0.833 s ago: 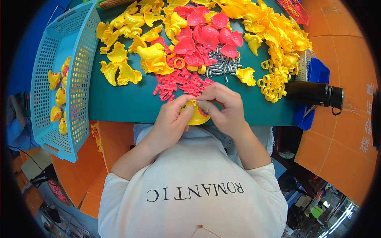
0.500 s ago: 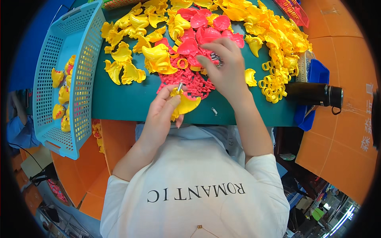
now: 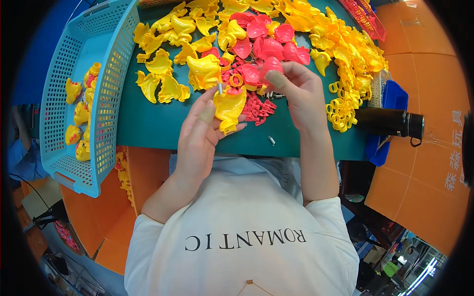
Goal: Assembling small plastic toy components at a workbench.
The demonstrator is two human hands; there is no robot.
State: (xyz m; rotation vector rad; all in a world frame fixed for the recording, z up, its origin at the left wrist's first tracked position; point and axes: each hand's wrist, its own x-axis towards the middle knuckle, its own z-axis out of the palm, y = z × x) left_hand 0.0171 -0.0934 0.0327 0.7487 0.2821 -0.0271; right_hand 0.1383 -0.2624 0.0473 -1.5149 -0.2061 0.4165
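My left hand (image 3: 196,129) grips a curved yellow plastic shell piece (image 3: 230,107) above the table's near side, hollow side up. A small metal pin (image 3: 220,89) stands out at the shell's upper left, by my fingertips. Between thumb and fingers, my right hand (image 3: 300,90) pinches a rounded red plastic piece (image 3: 272,66) over the red pile. Tape wraps both thumbs. Under and beside my hands lie small red parts (image 3: 256,108), a yellow ring (image 3: 236,79) and red cupped pieces (image 3: 269,48). Some metal pins are partly hidden behind my right hand.
A blue basket (image 3: 101,106) at left holds several yellow ducks (image 3: 81,113). Yellow shells (image 3: 340,54) and rings (image 3: 341,114) heap at right, near a black bottle (image 3: 390,122) and a blue tray (image 3: 395,96). One loose metal pin (image 3: 271,140) lies near the front edge.
My right hand has shifted slightly right and down from the metal pins and now holds a red rounded piece. My left hand has raised and turned the yellow shell, showing its inside.
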